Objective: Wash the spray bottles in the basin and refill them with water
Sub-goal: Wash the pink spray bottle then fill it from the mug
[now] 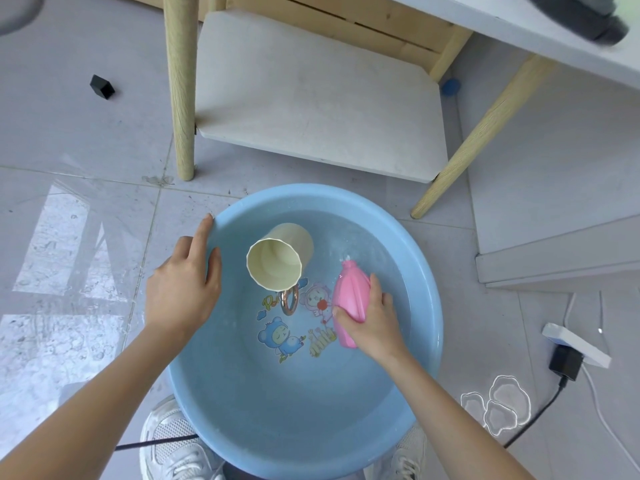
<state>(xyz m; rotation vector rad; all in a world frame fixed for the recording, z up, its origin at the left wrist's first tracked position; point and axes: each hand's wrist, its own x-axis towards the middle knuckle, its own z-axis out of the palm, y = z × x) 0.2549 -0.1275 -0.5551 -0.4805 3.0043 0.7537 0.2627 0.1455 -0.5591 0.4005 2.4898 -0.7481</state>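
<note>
A round blue plastic basin [277, 427] sits on the grey tiled floor, its far rim just short of a pale wooden table leg [178, 81] and the low grey shelf [311, 98] between the legs. A second, slanting leg [478, 133] stands near the basin's far right. To the right, well apart from the rim, lie shallow puddles [498, 403], a white power strip [575, 344] and a black adapter [564, 363] with its cable. The left side of the floor is open apart from a small black block [102, 86] far off.

The left hand [183, 289] rests on the basin's left rim, its fingers [202, 233] straight and close together, laid over the edge. The right hand [374, 323] grips the smooth pink spray bottle [349, 292] in the right part of the basin, fingers curled round its lower body, thumb on the near side. The bottle lies low in the shallow water, its narrow neck pointing away, with small white bubbles at the tip. Left of it a cream faceted cup [277, 261] lies on its side, mouth toward the camera, its ring handle [289, 301] below. Cartoon stickers show through the clear water on the basin's bottom. White shoes [169, 448] flank the near rim.
</note>
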